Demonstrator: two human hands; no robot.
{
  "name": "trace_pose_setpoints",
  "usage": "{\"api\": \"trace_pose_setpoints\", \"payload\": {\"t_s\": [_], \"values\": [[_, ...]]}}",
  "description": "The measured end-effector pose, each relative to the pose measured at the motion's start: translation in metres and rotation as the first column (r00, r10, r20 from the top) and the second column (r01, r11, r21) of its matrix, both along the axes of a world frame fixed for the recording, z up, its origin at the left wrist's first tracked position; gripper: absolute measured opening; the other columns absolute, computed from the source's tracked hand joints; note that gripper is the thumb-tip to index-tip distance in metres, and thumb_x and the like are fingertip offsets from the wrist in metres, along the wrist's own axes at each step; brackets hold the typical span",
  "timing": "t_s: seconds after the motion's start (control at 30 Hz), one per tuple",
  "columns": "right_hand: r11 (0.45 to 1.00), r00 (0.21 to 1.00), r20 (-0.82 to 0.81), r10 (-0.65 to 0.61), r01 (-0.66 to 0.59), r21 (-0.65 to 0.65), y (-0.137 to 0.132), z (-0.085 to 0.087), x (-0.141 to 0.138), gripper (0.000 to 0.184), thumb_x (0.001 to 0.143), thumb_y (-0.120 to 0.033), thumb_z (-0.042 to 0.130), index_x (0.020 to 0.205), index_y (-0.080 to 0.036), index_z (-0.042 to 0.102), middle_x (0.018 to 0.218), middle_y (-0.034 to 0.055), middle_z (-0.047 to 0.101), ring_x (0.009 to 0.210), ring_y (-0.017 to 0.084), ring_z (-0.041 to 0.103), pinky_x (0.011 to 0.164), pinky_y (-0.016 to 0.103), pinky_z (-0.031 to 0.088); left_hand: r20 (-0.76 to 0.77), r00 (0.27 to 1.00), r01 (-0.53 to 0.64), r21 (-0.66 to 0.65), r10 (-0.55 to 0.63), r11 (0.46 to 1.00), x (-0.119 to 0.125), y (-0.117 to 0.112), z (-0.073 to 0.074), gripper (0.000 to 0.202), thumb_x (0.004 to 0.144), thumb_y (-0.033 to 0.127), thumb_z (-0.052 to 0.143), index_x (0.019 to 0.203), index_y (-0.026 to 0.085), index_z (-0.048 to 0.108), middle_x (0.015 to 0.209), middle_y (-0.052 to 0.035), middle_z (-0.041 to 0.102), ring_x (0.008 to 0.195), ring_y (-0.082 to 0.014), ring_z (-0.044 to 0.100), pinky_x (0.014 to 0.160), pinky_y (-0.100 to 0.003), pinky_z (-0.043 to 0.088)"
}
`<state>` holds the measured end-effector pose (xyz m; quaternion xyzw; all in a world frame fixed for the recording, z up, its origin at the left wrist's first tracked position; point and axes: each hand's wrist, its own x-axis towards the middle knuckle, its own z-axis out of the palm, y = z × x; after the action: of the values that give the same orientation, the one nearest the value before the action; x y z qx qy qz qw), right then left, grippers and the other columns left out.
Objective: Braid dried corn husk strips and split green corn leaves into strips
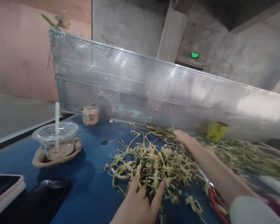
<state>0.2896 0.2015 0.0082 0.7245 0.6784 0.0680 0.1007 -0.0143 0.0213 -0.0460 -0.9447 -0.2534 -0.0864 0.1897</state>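
A heap of dried, pale green leafy plant pieces (154,161) lies on the blue tabletop (91,186). My left hand (140,199) rests against the near side of this heap, its fingers spread and their tips among the leaves. Beyond the heap, my right hand (180,136) reaches across to some long plant stems (160,130) by the metal panel. Its fingers look closed around them, though they are mostly hidden from me. Scissors with red handles (216,199) lie under my right forearm, their blades partly covered.
A perforated metal panel (140,84) borders the table's far side. On the left are a lidded plastic cup (57,140) with a straw, a twine-wrapped jar (90,115), a phone (7,189) and a black object (42,199). More stems (252,158) and a yellow container (216,131) lie right.
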Motion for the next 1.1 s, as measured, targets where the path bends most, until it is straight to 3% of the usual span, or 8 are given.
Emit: {"api": "trace_pose_setpoints", "payload": {"t_s": [0.13, 0.27, 0.37, 0.5, 0.63, 0.77, 0.93, 1.1], "values": [[1.0, 1.0, 0.001, 0.025, -0.025, 0.004, 0.022, -0.019, 0.004, 0.029, 0.084, -0.03, 0.047, 0.109, -0.016, 0.05, 0.109, 0.0072, 0.052, 0.093, 0.017, 0.054, 0.078, 0.038, 0.046, 0.019, 1.0, -0.011, -0.02, 0.012, 1.0, 0.003, -0.001, -0.001, 0.059, 0.084, 0.043, 0.035, 0.135, 0.017, 0.017, 0.054, -0.0048, 0.065, 0.069, -0.022, 0.062, 0.087, -0.047, 0.037], [0.999, 0.999, -0.02, 0.039, -0.039, -0.025, 0.034, -0.026, 0.009, 0.031, 0.084, -0.03, 0.048, 0.11, -0.015, 0.049, 0.11, 0.0075, 0.052, 0.094, 0.018, 0.054, 0.078, 0.039, 0.046, 0.026, 0.999, -0.034, 0.013, 0.034, 0.999, 0.004, -0.002, -0.003, 0.058, 0.085, 0.032, 0.04, 0.135, 0.015, 0.016, 0.052, -0.0042, 0.065, 0.066, -0.0213, 0.061, 0.087, -0.046, 0.037], [0.992, 0.998, -0.047, 0.031, -0.037, -0.125, 0.037, -0.021, 0.014, 0.03, 0.084, -0.03, 0.048, 0.109, -0.015, 0.049, 0.109, 0.0072, 0.053, 0.092, 0.017, 0.054, 0.077, 0.038, 0.046, 0.026, 0.999, -0.028, 0.034, 0.027, 0.999, 0.004, -0.002, -0.005, 0.063, 0.083, 0.03, 0.044, 0.136, 0.016, 0.014, 0.049, -0.0026, 0.063, 0.064, -0.0208, 0.059, 0.087, -0.046, 0.036], [0.969, 0.997, -0.078, 0.015, -0.034, -0.243, 0.044, 0.003, 0.019, 0.028, 0.083, -0.03, 0.049, 0.106, -0.014, 0.052, 0.106, 0.0061, 0.054, 0.088, 0.017, 0.055, 0.073, 0.034, 0.048, 0.044, 0.999, -0.018, 0.054, 0.015, 0.998, 0.005, -0.002, -0.009, 0.06, 0.083, 0.028, 0.042, 0.136, 0.018, 0.016, 0.048, -0.0005, 0.062, 0.061, -0.0195, 0.058, 0.09, -0.045, 0.034], [0.986, 0.999, -0.05, 0.01, -0.018, -0.164, 0.063, 0.02, 0.011, 0.028, 0.084, -0.03, 0.048, 0.107, -0.016, 0.051, 0.11, 0.0065, 0.053, 0.092, 0.018, 0.054, 0.077, 0.036, 0.046, 0.047, 0.998, -0.054, 0.082, 0.05, 0.995, 0.009, -0.004, -0.009, 0.056, 0.081, 0.021, 0.043, 0.134, 0.017, 0.026, 0.05, -0.0011, 0.063, 0.059, -0.0196, 0.057, 0.087, -0.048, 0.036], [0.995, 0.999, 0.001, -0.04, 0.04, -0.088, 0.072, 0.008, -0.004, 0.029, 0.084, -0.03, 0.047, 0.109, -0.016, 0.05, 0.111, 0.0074, 0.052, 0.093, 0.017, 0.053, 0.078, 0.037, 0.046, 0.043, 0.999, -0.033, 0.075, 0.03, 0.997, 0.009, -0.003, -0.009, 0.054, 0.082, 0.023, 0.042, 0.134, 0.015, 0.026, 0.053, -0.0027, 0.065, 0.059, -0.0194, 0.057, 0.086, -0.048, 0.038], [0.994, 0.996, 0.02, -0.09, 0.091, -0.059, 0.063, -0.012, -0.011, 0.029, 0.084, -0.03, 0.047, 0.109, -0.016, 0.05, 0.11, 0.0076, 0.052, 0.093, 0.017, 0.054, 0.077, 0.037, 0.046, 0.051, 0.999, 0.009, 0.045, -0.011, 0.999, 0.007, 0.002, -0.016, 0.066, 0.079, 0.021, 0.05, 0.136, 0.021, 0.017, 0.059, 0.0004, 0.068, 0.065, -0.0194, 0.06, 0.088, -0.046, 0.038], [0.992, 0.994, 0.017, -0.111, 0.112, -0.06, 0.066, -0.005, 0.003, 0.029, 0.084, -0.03, 0.048, 0.109, -0.016, 0.05, 0.11, 0.0075, 0.052, 0.093, 0.017, 0.054, 0.077, 0.036, 0.046, 0.115, 0.991, 0.066, 0.059, -0.072, 0.996, 0.007, 0.005, -0.021, 0.056, 0.082, 0.022, 0.045, 0.134, 0.013, 0.025, 0.054, -0.001, 0.066, 0.061, -0.0184, 0.058, 0.087, -0.047, 0.038]]}}
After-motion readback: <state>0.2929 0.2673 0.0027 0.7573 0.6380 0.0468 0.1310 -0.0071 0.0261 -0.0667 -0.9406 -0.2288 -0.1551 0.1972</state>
